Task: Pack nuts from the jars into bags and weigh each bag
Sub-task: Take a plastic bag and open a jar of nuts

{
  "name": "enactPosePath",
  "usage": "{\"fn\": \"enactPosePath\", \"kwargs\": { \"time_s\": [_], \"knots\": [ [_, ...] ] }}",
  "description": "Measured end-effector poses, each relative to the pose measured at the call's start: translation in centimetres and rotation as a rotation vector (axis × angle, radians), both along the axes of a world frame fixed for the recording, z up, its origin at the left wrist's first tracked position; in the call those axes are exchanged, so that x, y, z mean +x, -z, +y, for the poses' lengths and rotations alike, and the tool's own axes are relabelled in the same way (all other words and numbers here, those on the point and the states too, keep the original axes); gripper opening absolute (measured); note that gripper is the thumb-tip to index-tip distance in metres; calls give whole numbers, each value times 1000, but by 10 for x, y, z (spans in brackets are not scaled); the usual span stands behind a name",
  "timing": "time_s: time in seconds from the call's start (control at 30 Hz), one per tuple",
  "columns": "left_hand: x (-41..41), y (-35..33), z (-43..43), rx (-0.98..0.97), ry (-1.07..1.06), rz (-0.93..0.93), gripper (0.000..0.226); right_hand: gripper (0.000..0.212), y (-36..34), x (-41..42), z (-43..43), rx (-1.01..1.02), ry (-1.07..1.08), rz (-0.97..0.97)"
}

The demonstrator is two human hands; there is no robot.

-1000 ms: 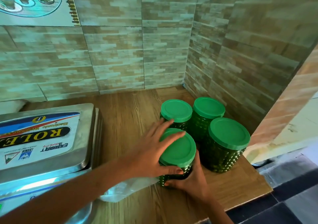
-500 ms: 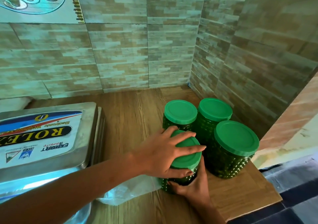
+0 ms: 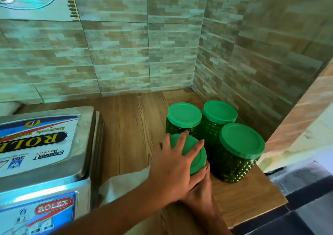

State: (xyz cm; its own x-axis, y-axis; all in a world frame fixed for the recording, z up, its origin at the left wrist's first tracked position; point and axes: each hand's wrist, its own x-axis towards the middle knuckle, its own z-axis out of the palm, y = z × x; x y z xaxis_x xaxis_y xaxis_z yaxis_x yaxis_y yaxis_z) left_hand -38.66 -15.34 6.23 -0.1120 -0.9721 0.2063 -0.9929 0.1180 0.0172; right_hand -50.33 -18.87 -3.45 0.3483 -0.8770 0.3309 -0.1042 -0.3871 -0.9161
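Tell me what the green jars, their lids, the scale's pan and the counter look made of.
Jars: probably dark green translucent plastic, possibly glass; glossy moulded bumps catch highlights. Lids: matte green plastic, evenly coloured with a moulded ring. Scale pan: apparently stainless steel, grey with soft reflections, a printed sticker on top. Counter: wood-grain surface; solid wood or laminate is unclear.

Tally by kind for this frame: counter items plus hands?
Jars: 4
Scale: 1
Bag: 1
Hands: 2, left hand and right hand, both on one jar
Total: 8
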Motion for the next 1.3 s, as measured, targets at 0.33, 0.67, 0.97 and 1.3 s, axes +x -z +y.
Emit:
{"fn": "enactPosePath", "kwargs": {
  "time_s": [0.33,0.67,0.97,1.3],
  "knots": [
    [6,-54,16,191,-129,-262,100,113,8,1,-4,50,22,10],
    [26,-44,-15,180,292,-261,108,111,3,2,-2,62,10,-39],
    [18,-62,21,238,12,-362,85,111,9,1,-3,57,24,-43],
    [23,-71,-28,520,296,-282,120,118,5,2,-2,79,-6,-51]
  ]
}}
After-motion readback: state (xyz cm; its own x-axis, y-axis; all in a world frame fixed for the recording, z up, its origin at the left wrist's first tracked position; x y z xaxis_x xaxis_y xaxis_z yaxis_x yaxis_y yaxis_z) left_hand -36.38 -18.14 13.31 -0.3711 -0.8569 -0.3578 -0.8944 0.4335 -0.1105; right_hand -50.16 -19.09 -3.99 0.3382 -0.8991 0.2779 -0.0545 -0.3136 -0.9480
